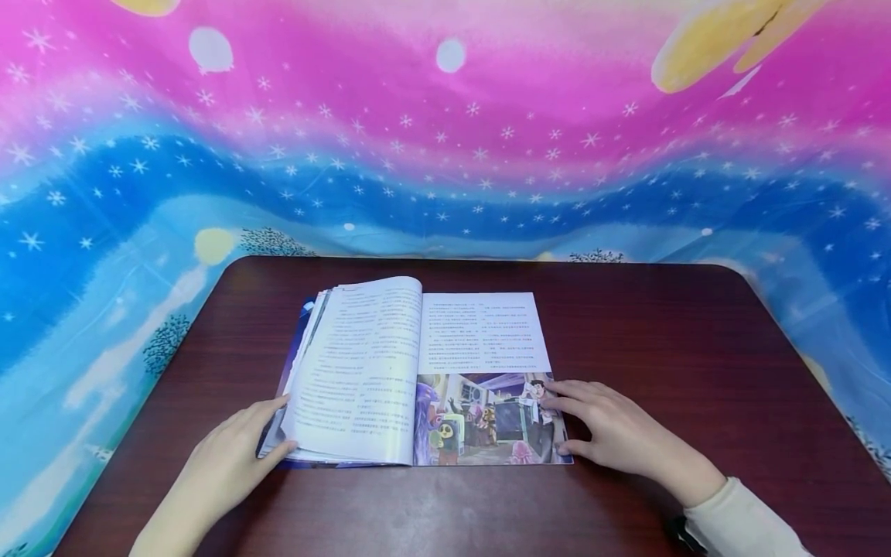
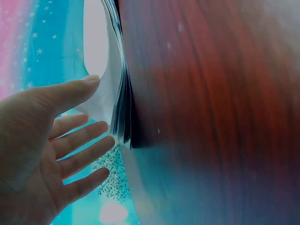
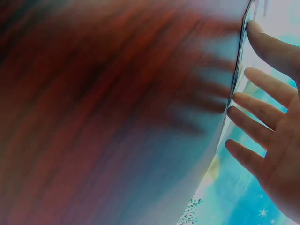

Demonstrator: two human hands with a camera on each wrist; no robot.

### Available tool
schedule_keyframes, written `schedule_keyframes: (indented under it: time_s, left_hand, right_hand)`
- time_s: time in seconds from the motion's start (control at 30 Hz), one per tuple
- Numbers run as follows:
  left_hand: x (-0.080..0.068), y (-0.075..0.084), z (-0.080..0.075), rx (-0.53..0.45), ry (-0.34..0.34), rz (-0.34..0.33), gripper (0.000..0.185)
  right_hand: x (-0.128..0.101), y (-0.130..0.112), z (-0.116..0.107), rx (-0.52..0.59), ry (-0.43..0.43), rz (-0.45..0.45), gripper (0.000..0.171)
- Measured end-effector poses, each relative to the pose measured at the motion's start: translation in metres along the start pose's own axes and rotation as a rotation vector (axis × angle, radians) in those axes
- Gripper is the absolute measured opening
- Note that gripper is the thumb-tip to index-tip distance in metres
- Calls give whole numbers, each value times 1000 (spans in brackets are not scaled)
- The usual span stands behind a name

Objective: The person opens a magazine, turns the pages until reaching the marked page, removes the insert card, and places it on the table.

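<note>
An open picture book (image 1: 418, 371) lies on a dark brown table (image 1: 661, 348). Its left page is text, its right page has text above a colourful illustration. My left hand (image 1: 230, 456) rests at the book's lower left corner with straight fingers, the thumb touching the edge of the stacked pages (image 2: 119, 108). My right hand (image 1: 605, 429) lies flat, fingertips pressing the lower right corner of the illustrated page. In the right wrist view the straight fingers (image 3: 262, 112) touch the book's edge (image 3: 236, 79).
A pink and blue cloth (image 1: 445, 139) with stars and snowflakes hangs behind the table and drapes round its sides. A cream sleeve (image 1: 738, 518) covers my right wrist. The table's rounded back corners lie near the cloth.
</note>
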State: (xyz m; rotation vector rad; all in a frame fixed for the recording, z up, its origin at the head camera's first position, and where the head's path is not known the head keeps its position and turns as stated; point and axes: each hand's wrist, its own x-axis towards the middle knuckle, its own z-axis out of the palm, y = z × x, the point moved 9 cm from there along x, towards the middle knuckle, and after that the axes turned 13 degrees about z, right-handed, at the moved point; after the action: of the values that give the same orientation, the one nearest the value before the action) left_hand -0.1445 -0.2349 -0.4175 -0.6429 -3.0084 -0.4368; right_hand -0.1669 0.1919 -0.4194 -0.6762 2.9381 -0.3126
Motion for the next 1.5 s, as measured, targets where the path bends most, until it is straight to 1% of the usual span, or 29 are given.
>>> schedule_keyframes:
  time_s: [0.1,0.23,0.37,0.47,0.63,0.8,0.97,1.17,1.33,1.5]
  left_hand:
    - [-1,-2,0,1,6,23,65]
    - [-1,-7,3,-1,-22,37,64]
    - [0,-9,4,5,-46,43,69]
    - [1,-6,4,-4,-45,50,69]
    - [6,1,5,-38,-27,77,62]
    - [11,7,7,-9,-19,115,58]
    - [15,9,9,2,-32,126,56]
    - [18,14,11,9,-40,158,56]
    - [20,15,14,24,-57,151,57]
    - [21,15,14,31,-62,138,57]
  right_hand:
    - [0,0,1,1,-7,8,66]
    - [0,1,1,8,-14,19,65]
    - [0,1,1,13,-20,20,65]
    - [0,1,1,17,-24,19,65]
    - [1,2,1,19,-17,24,64]
    - [2,1,1,6,-10,26,62]
    - [2,0,1,6,-12,30,62]
    - [2,0,1,4,-15,42,61]
    - [3,0,2,5,-23,56,61]
    - [3,0,1,3,-7,52,59]
